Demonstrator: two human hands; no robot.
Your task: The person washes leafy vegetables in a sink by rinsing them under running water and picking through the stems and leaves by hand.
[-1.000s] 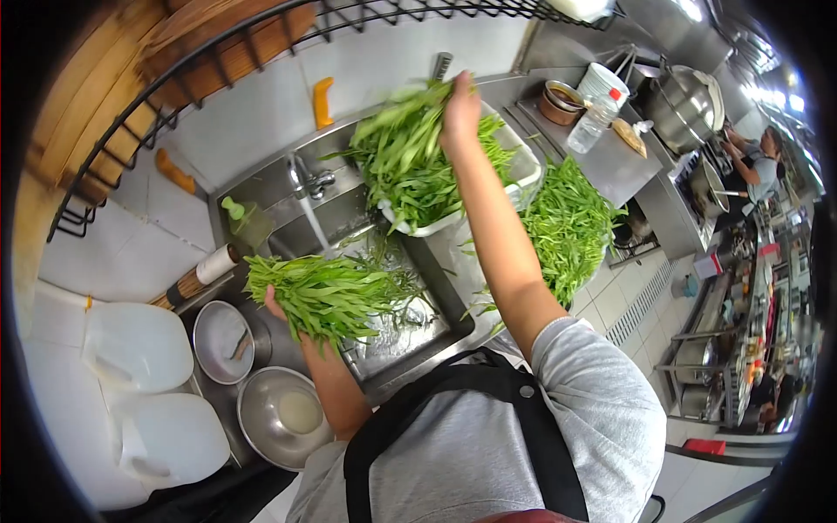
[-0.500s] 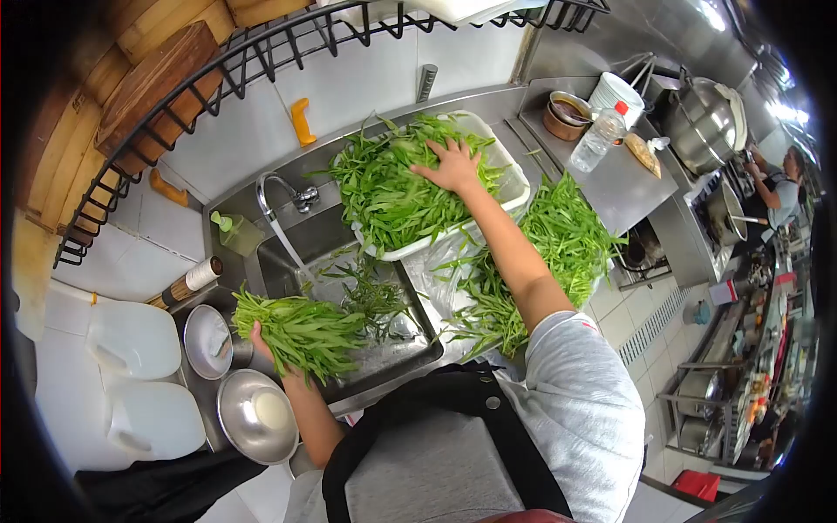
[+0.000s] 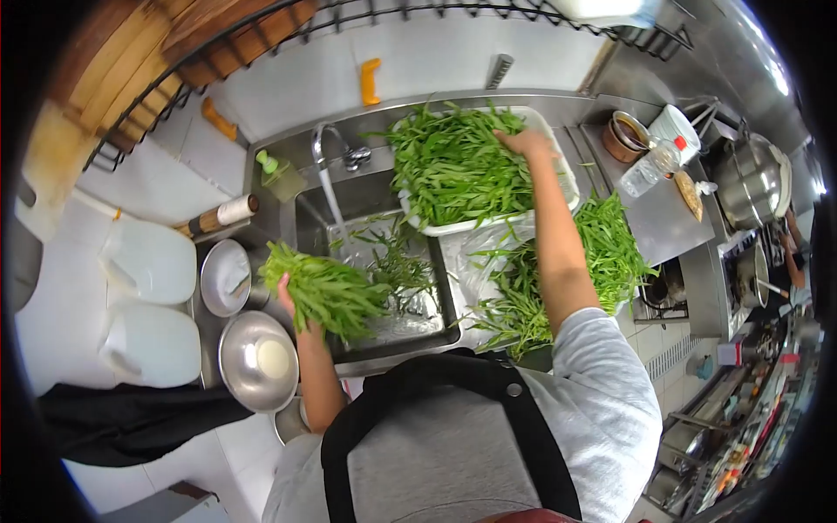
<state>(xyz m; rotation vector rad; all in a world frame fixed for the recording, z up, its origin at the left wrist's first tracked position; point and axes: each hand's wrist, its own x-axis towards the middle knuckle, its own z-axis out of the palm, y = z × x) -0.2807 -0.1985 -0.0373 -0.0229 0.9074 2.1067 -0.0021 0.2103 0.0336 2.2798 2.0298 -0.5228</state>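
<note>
My left hand (image 3: 288, 299) is closed around the stems of a bunch of water spinach (image 3: 336, 292), held over the left front part of the sink (image 3: 445, 327). My right hand (image 3: 527, 144) is at the right side of a heap of water spinach (image 3: 458, 166) in a white plastic basin (image 3: 567, 174). Its fingers touch the leaves and are partly hidden, so their grip is unclear. Loose sprigs (image 3: 401, 270) lie in the sink, where water runs from the faucet (image 3: 330, 139). More greens (image 3: 610, 248) are piled to the right of the basin, beneath my right forearm.
Metal bowls (image 3: 240, 370) and translucent jugs (image 3: 157, 344) stand on the left. A soap bottle (image 3: 281, 179) is behind the sink. A water bottle (image 3: 649, 170) and copper-coloured pot (image 3: 617, 144) sit on the right counter. Overhead runs a black wire rack (image 3: 253, 39).
My right hand has gone from lying spread on top of the heap to its right side, fingers now partly among the leaves. My left hand still holds its bunch. The camera view has shifted.
</note>
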